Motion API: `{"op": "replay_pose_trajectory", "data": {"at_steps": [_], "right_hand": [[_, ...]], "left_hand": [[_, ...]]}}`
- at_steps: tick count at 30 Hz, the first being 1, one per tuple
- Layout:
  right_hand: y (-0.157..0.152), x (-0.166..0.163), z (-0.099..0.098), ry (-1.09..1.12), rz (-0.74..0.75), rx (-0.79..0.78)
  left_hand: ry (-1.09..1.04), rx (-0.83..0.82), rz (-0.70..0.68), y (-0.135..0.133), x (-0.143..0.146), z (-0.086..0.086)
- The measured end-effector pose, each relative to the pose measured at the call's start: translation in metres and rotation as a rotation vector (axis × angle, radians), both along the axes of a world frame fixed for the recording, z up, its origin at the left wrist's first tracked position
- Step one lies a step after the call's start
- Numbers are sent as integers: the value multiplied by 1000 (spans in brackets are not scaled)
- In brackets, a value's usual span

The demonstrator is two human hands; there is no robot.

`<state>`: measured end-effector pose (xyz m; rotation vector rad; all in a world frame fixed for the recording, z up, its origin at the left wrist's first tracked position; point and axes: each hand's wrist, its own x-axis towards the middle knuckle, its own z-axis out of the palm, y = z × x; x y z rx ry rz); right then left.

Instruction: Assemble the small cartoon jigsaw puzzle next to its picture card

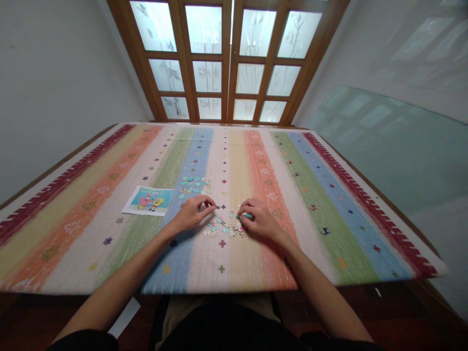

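Note:
Thumb and forefinger of my left hand (192, 211) are pinched on a small jigsaw piece (218, 207), seen nearly edge-on above the cloth. My right hand (260, 219) is curled, its fingertips closed on a teal jigsaw piece (247, 215) and partly covering it. Between and below the hands lies a loose pile of jigsaw pieces (230, 230), some teal, some pale. Farther off, past my left hand, a second group of mostly teal jigsaw pieces (195, 184) is spread on the blue stripe. Left of that hand lies a picture card (148, 201) with cartoon figures.
A striped tablecloth (314, 253) covers the wide table, whose near edge runs just in front of my body. Behind the far edge stand wooden doors (225, 58) with frosted panes. A glass panel (395, 141) leans at the right wall. Something white (125, 317) shows below the table at left.

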<state>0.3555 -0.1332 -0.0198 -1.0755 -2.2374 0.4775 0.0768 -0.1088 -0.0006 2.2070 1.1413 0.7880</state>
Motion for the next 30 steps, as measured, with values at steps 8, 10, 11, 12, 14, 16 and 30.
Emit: {"op": "replay_pose_trajectory", "data": {"at_steps": [8, 10, 11, 12, 14, 16, 30], "right_hand": [[-3, 2, 3, -82, 113, -35], [-3, 3, 3, -88, 114, -57], [-2, 3, 4, -88, 113, -68], [-2, 4, 4, -87, 111, -79], [-1, 5, 4, -81, 114, -105], [0, 6, 6, -66, 123, -137], [-3, 3, 16, 106, 49, -238]], "left_hand": [[221, 383, 260, 23, -72, -18], [273, 389, 247, 26, -79, -24], [291, 388, 236, 26, -80, -26], [306, 388, 226, 26, -81, -28], [332, 387, 212, 25, -81, -30], [351, 386, 208, 24, -81, -31], [311, 172, 299, 33, -77, -18]]}}
